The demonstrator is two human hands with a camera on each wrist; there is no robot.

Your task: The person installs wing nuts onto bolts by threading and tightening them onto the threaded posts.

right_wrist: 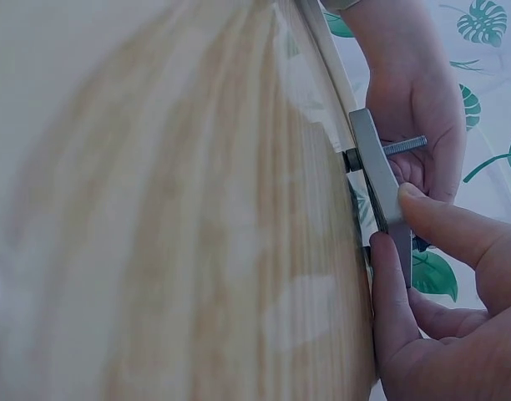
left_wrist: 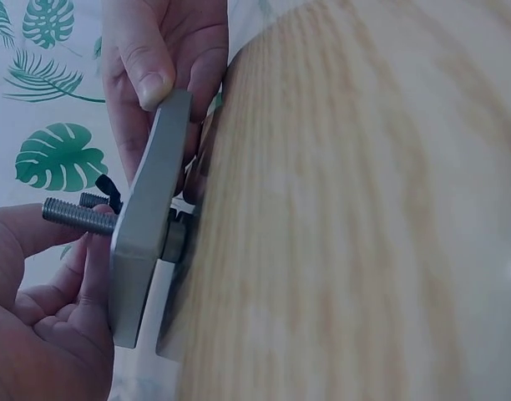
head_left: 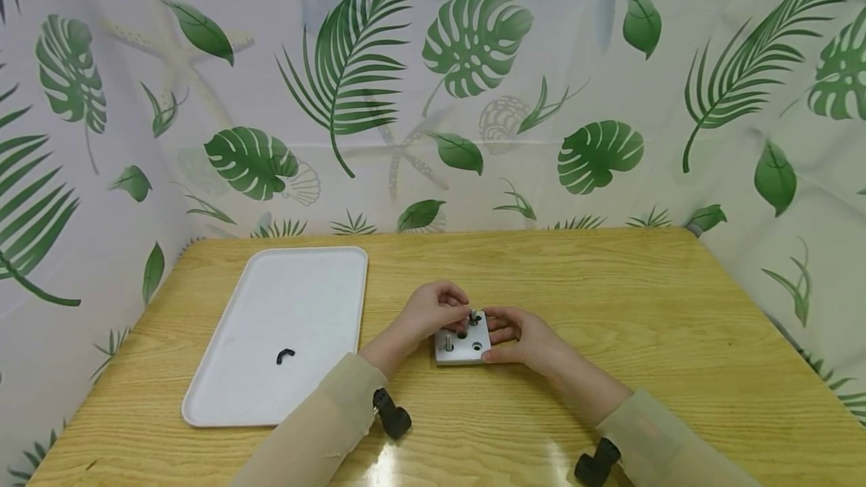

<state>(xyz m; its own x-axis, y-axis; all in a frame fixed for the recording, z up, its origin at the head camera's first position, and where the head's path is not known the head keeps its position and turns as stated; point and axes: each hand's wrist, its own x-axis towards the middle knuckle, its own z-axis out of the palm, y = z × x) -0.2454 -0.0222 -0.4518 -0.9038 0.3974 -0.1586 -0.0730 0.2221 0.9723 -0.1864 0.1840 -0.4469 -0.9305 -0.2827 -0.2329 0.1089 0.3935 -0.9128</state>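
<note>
A silver metal plate (head_left: 463, 355) with holes is held slightly tilted just over the table. Two threaded bolts stand up through it: a near-left bolt (head_left: 448, 343) and a far-right one. Bolt heads (left_wrist: 175, 238) show beneath the plate in the left wrist view. On the far bolt sits a small black wing nut (left_wrist: 110, 192), partly hidden by fingers. My left hand (head_left: 436, 310) reaches over the plate and pinches at this wing nut with thumb and fingertips. My right hand (head_left: 524, 338) grips the plate's right edge, thumb on top and fingers at the side and underneath.
A white tray (head_left: 307, 276) lies on the left of the wooden table (head_left: 609, 284). In it rests a small black curved piece (head_left: 286, 355). Leaf-patterned cloth (head_left: 514, 171) hangs behind and on both sides.
</note>
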